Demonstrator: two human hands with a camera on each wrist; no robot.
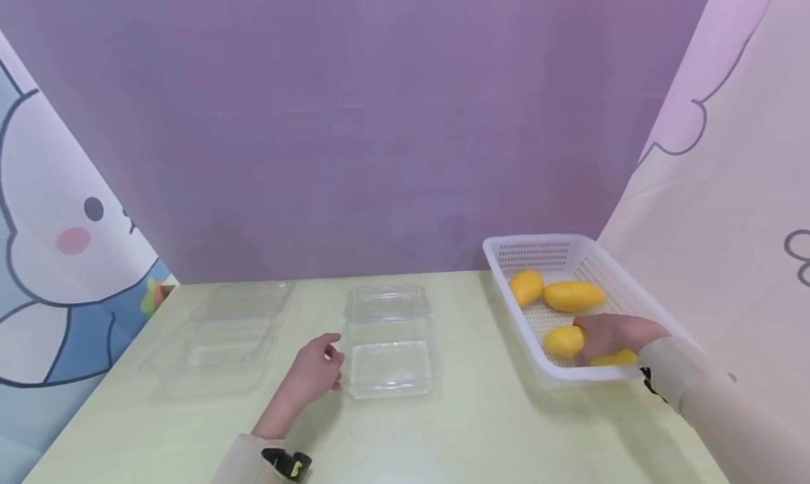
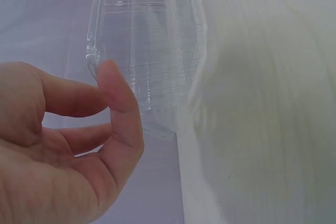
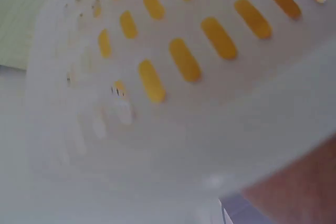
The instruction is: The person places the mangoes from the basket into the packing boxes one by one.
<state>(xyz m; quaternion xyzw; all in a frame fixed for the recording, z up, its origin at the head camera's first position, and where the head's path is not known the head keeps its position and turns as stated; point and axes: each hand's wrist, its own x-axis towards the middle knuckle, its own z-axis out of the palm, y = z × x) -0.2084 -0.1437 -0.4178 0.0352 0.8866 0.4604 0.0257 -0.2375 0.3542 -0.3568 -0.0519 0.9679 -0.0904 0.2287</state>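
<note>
My left hand is beside the left edge of a clear plastic clamshell box, which lies with its lid folded back. Its fingers are loosely bent with nothing between them; in the left wrist view the fingertips overlap the box's rim. Over in the white basket, my right hand grips the right end of a yellow mango. Another mango lies partly hidden under that hand. In the right wrist view the basket's slotted wall covers the fingers, with yellow showing through the slots.
Two more mangoes, one at the left and one behind, lie at the basket's far end. A larger clear clamshell box lies open at the left of the pale table. A purple backdrop rises behind the table.
</note>
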